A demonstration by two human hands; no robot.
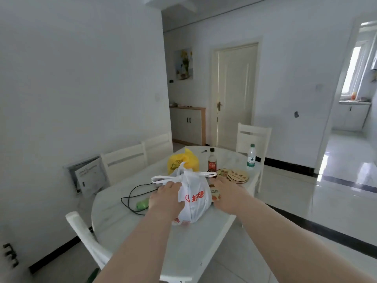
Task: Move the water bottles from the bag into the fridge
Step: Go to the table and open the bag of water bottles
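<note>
A white plastic bag [194, 203] with red print stands on the white oval table [195, 242], its handles knotted on top. My left hand [166, 198] lies flat against the bag's left side, fingers spread over the plastic. My right hand [223, 189] rests on the bag's right side, palm down. The bag's contents are hidden. A clear water bottle [251, 156] with a green cap and green label stands upright at the table's far right edge. No fridge is in sight.
A yellow bag [183, 161], a dark sauce bottle [212, 161], round coasters [236, 176], a green object [142, 204] with a black cable and a food packet [215, 194] share the table. White chairs [124, 160] ring it. A kitchen doorway [346, 119] opens at right.
</note>
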